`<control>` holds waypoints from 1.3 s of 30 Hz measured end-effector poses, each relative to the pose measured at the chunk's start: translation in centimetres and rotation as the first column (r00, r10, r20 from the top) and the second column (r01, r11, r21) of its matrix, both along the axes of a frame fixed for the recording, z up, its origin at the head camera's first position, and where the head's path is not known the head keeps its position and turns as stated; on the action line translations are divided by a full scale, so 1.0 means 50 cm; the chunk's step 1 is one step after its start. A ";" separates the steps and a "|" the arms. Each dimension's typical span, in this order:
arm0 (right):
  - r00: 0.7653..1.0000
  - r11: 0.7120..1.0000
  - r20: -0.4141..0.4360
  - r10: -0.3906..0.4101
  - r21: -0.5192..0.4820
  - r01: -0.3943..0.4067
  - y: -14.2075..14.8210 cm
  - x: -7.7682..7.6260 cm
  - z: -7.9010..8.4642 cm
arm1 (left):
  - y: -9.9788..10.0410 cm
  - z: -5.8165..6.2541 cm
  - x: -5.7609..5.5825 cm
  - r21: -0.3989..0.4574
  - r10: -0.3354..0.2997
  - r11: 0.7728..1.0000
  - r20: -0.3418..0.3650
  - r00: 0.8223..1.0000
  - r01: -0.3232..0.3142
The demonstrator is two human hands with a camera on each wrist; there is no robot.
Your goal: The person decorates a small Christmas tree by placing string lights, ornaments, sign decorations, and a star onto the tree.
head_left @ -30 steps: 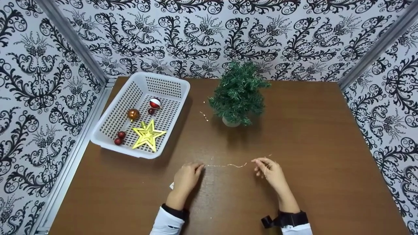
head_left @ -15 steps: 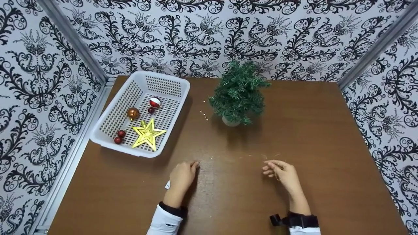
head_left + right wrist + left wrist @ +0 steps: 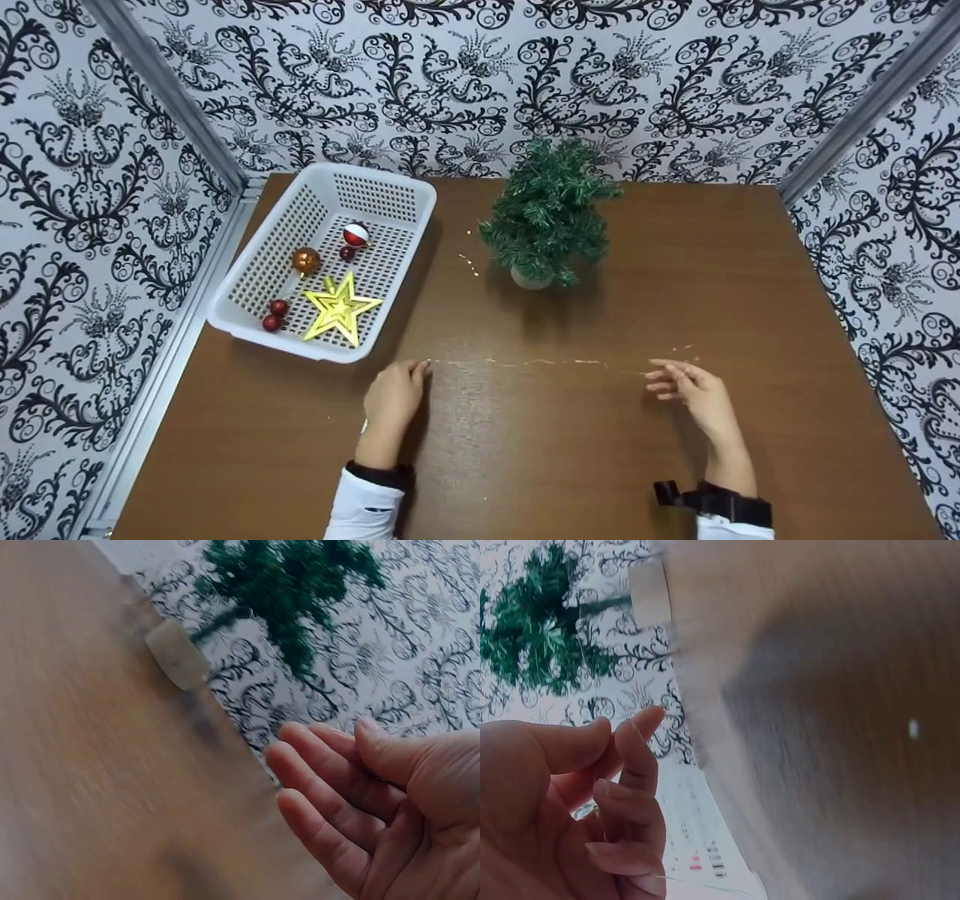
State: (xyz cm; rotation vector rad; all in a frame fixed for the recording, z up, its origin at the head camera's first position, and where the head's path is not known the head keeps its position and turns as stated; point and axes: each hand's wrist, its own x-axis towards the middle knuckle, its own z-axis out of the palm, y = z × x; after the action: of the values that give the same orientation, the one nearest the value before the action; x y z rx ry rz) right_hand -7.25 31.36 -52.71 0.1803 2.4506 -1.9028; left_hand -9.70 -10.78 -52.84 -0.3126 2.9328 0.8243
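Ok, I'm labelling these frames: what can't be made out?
Head: parts of the strand, too thin to trace.
Head: palm of left hand, hidden by its back.
Left wrist: print on white surface, too blurred to read.
Right wrist: part of tree, cut by top edge.

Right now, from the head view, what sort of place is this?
Likely a staged work booth: patterned panels on three sides, metal posts at the back corners, a brown table between.
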 end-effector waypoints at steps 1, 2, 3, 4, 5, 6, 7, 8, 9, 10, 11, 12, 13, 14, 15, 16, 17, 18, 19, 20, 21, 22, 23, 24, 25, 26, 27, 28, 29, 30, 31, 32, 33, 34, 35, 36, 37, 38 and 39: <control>1.000 1.000 -0.009 0.003 0.007 -0.003 0.003 0.001 0.006 | -0.003 0.001 -0.001 0.004 0.008 1.000 0.008 1.000 -0.008; 1.000 1.000 -0.007 -0.011 0.002 0.011 0.005 0.001 0.011 | -0.006 0.002 -0.002 0.007 0.017 1.000 0.017 1.000 -0.017; 1.000 1.000 -0.007 -0.015 0.005 0.015 0.007 0.001 0.015 | -0.009 0.003 -0.003 0.009 0.024 1.000 0.029 0.999 -0.024; 1.000 1.000 -0.001 -0.023 0.006 0.023 0.010 0.000 0.017 | -0.011 0.004 -0.004 0.011 0.030 0.999 0.039 0.999 -0.031; 0.999 0.999 0.016 -0.034 0.015 0.034 0.012 -0.001 0.019 | -0.012 0.005 -0.005 0.013 0.032 0.999 0.048 0.998 -0.033; 0.999 0.999 0.029 -0.035 0.025 0.034 0.016 -0.002 0.019 | -0.013 0.007 -0.006 0.014 0.033 0.999 0.055 0.998 -0.034; 0.998 0.999 0.049 -0.035 0.040 0.033 0.020 -0.002 0.019 | -0.014 0.008 -0.007 0.017 0.033 0.999 0.060 0.998 -0.034; 0.997 0.997 0.075 -0.031 0.070 0.026 0.024 -0.002 0.020 | -0.015 0.009 -0.009 0.017 0.039 0.999 0.064 0.997 -0.040; 0.995 0.994 0.095 -0.021 0.106 0.011 0.030 -0.002 0.020 | -0.016 0.010 -0.010 0.016 0.044 0.999 0.068 0.997 -0.046; 0.994 0.990 0.113 -0.002 0.142 -0.014 0.037 -0.002 0.020 | -0.018 0.010 -0.012 0.017 0.050 0.999 0.069 0.996 -0.052; 0.991 0.984 0.132 0.015 0.176 -0.038 0.043 -0.002 0.021 | -0.019 0.011 -0.013 0.018 0.056 0.998 0.066 0.996 -0.057; 0.989 0.977 0.147 0.030 0.206 -0.060 0.050 -0.001 0.023 | -0.021 0.012 -0.014 0.020 0.059 0.998 0.061 0.996 -0.060; 0.987 0.970 0.154 0.043 0.229 -0.078 0.058 0.000 0.026 | -0.022 0.013 -0.015 0.023 0.066 0.997 0.059 0.996 -0.067; 0.987 0.967 0.153 0.045 0.241 -0.081 0.065 0.001 0.027 | -0.024 0.014 -0.015 0.025 0.074 0.997 0.055 0.996 -0.076; 0.988 0.973 0.151 0.031 0.223 -0.065 0.071 0.002 0.029 | -0.026 0.015 -0.016 0.028 0.079 0.996 0.046 0.996 -0.080; 0.990 0.981 0.142 0.017 0.191 -0.045 0.078 0.004 0.031 | -0.028 0.016 -0.017 0.029 0.081 0.996 0.035 0.996 -0.082; 0.992 0.988 0.127 -0.012 0.157 -0.008 0.086 0.006 0.032 | -0.031 0.018 -0.017 0.028 0.083 0.996 0.025 0.996 -0.083; 0.993 0.992 0.104 -0.049 0.124 0.036 0.093 0.008 0.032 | -0.033 0.020 -0.017 0.026 0.084 0.996 0.018 0.996 -0.084; 0.994 0.994 0.080 -0.080 0.080 0.074 0.102 0.011 0.031 | -0.035 0.022 -0.017 0.023 0.089 0.996 0.014 0.996 -0.089; 0.991 0.993 0.059 -0.118 0.028 0.116 0.111 0.013 0.029 | -0.037 0.023 -0.016 0.016 0.090 0.996 0.008 0.996 -0.090; 0.985 0.985 0.042 -0.166 -0.038 0.168 0.120 0.014 0.025 | -0.040 0.025 -0.016 0.011 0.087 0.996 0.007 0.996 -0.087; 0.977 0.973 0.030 -0.210 -0.087 0.212 0.130 0.015 0.022 | -0.042 0.028 -0.016 0.008 0.085 0.996 0.012 0.996 -0.085; 0.966 0.961 0.030 -0.258 -0.094 0.259 0.138 0.016 0.020 | -0.045 0.030 -0.016 0.005 0.087 0.996 0.020 0.996 -0.087; 0.952 0.947 0.034 -0.306 -0.091 0.308 0.144 0.017 0.021 | -0.048 0.031 -0.016 0.004 0.092 0.996 0.033 0.995 -0.092; 0.934 0.930 0.052 -0.354 -0.090 0.357 0.151 0.018 0.023 | -0.050 0.032 -0.016 0.003 0.098 0.995 0.045 0.994 -0.098; 0.912 0.910 0.074 -0.404 -0.070 0.409 0.156 0.019 0.026 | -0.052 0.032 -0.016 0.002 0.103 0.995 0.061 0.993 -0.103; 0.893 0.896 0.097 -0.440 -0.018 0.443 0.159 0.020 0.030 | -0.055 0.032 -0.016 0.002 0.110 0.994 0.077 0.991 -0.110; 0.881 0.889 0.118 -0.459 0.068 0.454 0.160 0.021 0.037 | -0.058 0.032 -0.016 0.005 0.119 0.993 0.091 0.989 -0.120; 0.870 0.877 0.137 -0.474 0.157 0.454 0.160 0.022 0.044 | -0.060 0.032 -0.017 0.009 0.126 0.992 0.106 0.986 -0.128; 0.860 0.865 0.148 -0.488 0.215 0.453 0.160 0.022 0.048 | -0.062 0.032 -0.017 0.015 0.131 0.991 0.118 0.984 -0.134; 0.856 0.855 0.159 -0.493 0.270 0.442 0.159 0.021 0.052 | -0.064 0.033 -0.017 0.019 0.133 0.991 0.124 0.983 -0.136; 0.854 0.839 0.161 -0.494 0.344 0.421 0.157 0.021 0.055 | -0.065 0.033 -0.018 0.024 0.135 0.990 0.126 0.983 -0.139; 0.856 0.819 0.159 -0.493 0.417 0.394 0.155 0.021 0.056 | -0.066 0.033 -0.018 0.030 0.137 0.989 0.126 0.983 -0.141; 0.855 0.798 0.155 -0.495 0.470 0.376 0.152 0.020 0.056 | -0.065 0.034 -0.018 0.037 0.134 0.990 0.120 0.984 -0.140; 0.858 0.781 0.160 -0.489 0.518 0.349 0.150 0.019 0.054 | -0.065 0.036 -0.018 0.045 0.130 0.990 0.116 0.985 -0.136; 0.867 0.763 0.162 -0.472 0.567 0.310 0.147 0.018 0.051 | -0.062 0.037 -0.017 0.054 0.123 0.990 0.109 0.986 -0.130; 0.877 0.745 0.171 -0.448 0.615 0.260 0.144 0.016 0.046 | -0.060 0.038 -0.017 0.062 0.111 0.991 0.096 0.989 -0.117; 0.888 0.728 0.186 -0.420 0.653 0.208 0.140 0.013 0.041 | -0.056 0.040 -0.016 0.073 0.098 0.992 0.085 0.992 -0.104; 0.901 0.719 0.199 -0.384 0.677 0.157 0.136 0.011 0.034 | -0.052 0.042 -0.014 0.084 0.082 0.993 0.070 0.994 -0.087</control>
State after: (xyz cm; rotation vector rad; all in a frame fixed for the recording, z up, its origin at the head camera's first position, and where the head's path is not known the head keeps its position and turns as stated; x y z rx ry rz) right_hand -6.69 38.15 -51.00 0.8507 2.8238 -0.8601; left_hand -10.39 -13.40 -50.75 -0.4512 2.8300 0.9310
